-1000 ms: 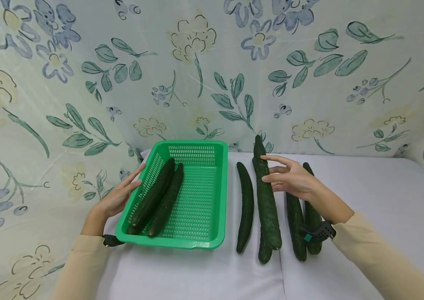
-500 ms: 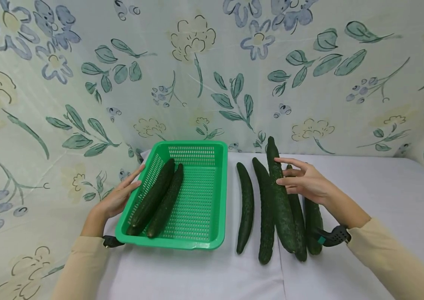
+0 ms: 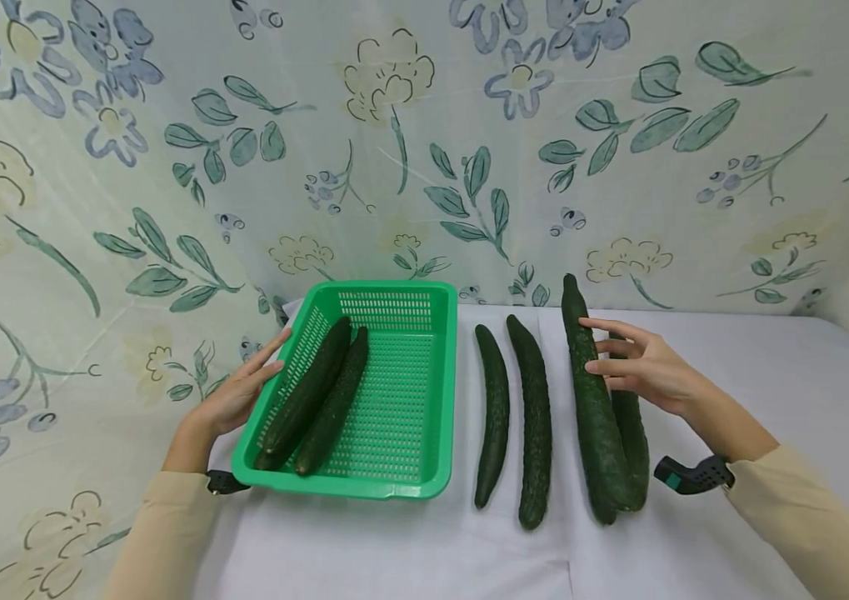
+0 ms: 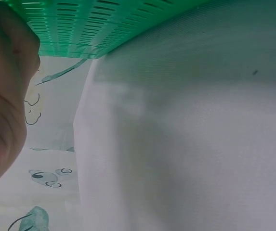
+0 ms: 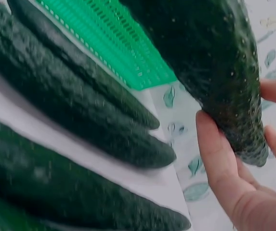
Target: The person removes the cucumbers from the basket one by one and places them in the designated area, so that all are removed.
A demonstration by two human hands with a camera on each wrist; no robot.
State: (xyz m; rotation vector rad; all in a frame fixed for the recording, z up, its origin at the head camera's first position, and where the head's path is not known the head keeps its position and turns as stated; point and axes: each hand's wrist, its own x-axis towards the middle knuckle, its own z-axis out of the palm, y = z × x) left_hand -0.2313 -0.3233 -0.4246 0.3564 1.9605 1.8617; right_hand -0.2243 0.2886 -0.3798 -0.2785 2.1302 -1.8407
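In the head view, my right hand [image 3: 641,367] holds a long dark green cucumber [image 3: 592,408] near its far end, thumb and fingers on opposite sides. The right wrist view shows the bumpy skin of this held cucumber [image 5: 210,62] between the fingers. Overlapped by it, another cucumber [image 3: 636,442] lies on the right, and the tip of one more shows at the near end. At the left, my left hand [image 3: 232,396] rests with extended fingers against the side of a green plastic basket [image 3: 442,400]. Inside the basket lie cucumbers [image 3: 312,383], side by side.
Between the basket and the held cucumber, a curved cucumber [image 3: 494,417] and a longer cucumber [image 3: 534,425] lie roughly parallel on the white tablecloth [image 3: 491,558]. A floral curtain [image 3: 394,167] hangs behind the table and along its left side.
The right hand has carried its cucumber rightward, from above the second table cucumber to above the cucumbers on the right. The left hand and basket have stayed in place.
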